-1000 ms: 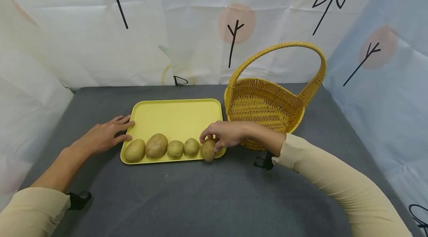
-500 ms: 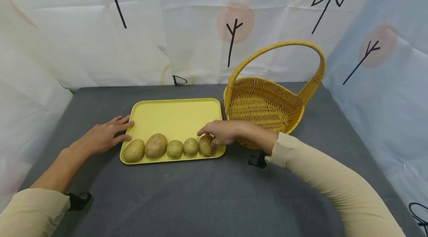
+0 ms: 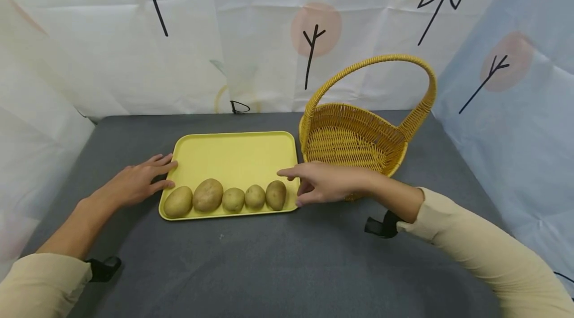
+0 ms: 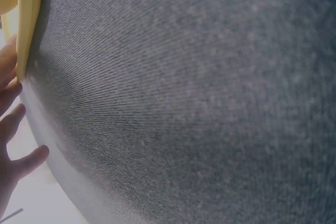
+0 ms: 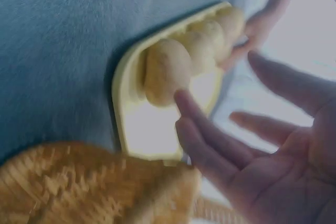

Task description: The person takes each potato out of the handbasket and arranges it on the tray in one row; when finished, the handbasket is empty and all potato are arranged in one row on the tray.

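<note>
Several potatoes lie in a row along the near edge of a yellow tray (image 3: 233,156). The rightmost potato (image 3: 275,195) is an upright oval, and the largest potato (image 3: 208,195) sits second from the left. My left hand (image 3: 136,182) rests with spread fingers on the tray's left rim, beside the leftmost potato (image 3: 178,202). My right hand (image 3: 325,182) hovers at the tray's right edge, holding nothing. In the right wrist view its fingers (image 5: 215,145) are extended and apart, near the rightmost potato (image 5: 168,72).
A yellow wicker basket (image 3: 350,143) with a tall arched handle stands right of the tray, partly behind my right forearm. The dark grey tabletop (image 3: 251,263) spreads in front. Patterned cloth (image 3: 251,34) hangs behind and at both sides.
My right hand has let go of the rightmost potato, which now lies in line on the tray, and has drawn back to the right. My left hand stays at the tray rim.
</note>
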The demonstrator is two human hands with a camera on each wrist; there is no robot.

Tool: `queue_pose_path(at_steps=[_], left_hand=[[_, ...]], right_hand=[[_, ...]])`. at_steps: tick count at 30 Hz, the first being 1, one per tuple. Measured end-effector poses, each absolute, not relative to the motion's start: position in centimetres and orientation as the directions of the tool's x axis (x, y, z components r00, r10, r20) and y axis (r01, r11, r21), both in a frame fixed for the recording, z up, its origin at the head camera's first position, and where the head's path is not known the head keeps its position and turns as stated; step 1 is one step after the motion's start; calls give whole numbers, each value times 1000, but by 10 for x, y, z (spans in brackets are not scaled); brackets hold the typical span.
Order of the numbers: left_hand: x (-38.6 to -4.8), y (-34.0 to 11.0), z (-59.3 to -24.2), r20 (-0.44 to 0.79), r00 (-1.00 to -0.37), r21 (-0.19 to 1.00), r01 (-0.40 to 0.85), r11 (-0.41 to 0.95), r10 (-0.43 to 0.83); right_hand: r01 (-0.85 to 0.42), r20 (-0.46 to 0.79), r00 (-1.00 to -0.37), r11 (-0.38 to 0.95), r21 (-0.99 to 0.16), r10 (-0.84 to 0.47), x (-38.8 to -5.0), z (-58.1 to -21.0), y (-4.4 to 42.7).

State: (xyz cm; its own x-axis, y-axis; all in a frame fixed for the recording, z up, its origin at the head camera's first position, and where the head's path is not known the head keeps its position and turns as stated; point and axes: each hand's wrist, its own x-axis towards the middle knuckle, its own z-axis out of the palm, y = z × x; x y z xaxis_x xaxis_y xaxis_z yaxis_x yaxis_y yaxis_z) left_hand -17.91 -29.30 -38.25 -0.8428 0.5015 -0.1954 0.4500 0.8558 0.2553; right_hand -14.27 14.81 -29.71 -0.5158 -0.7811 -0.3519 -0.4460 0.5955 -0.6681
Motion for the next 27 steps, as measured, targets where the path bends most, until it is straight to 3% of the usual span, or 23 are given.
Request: queue_pose_path(at_steps=[7, 13, 17, 21, 27], left_hand=[[-179, -294, -383, -210, -845, 261, 436, 861, 492], [-179, -296, -379, -227, -846, 252, 428, 868, 483], [-180, -295, -377, -233, -840, 245, 437, 866, 490], [-183, -294, -376, -240, -839, 240, 437, 867, 489], [-185, -291, -374, -249, -839, 242, 429, 870, 483]], right_hand=[[-343, -221, -572, 475, -810, -790, -130, -278, 207], [-324, -138, -696, 480, -815, -704, -121, -272, 265], [-373, -44, -739, 462, -804, -673, -115, -271, 305], [-357, -30, -795, 506, -785, -606, -113, -271, 342], [-203, -71, -921, 629, -750, -382, -122, -279, 386]])
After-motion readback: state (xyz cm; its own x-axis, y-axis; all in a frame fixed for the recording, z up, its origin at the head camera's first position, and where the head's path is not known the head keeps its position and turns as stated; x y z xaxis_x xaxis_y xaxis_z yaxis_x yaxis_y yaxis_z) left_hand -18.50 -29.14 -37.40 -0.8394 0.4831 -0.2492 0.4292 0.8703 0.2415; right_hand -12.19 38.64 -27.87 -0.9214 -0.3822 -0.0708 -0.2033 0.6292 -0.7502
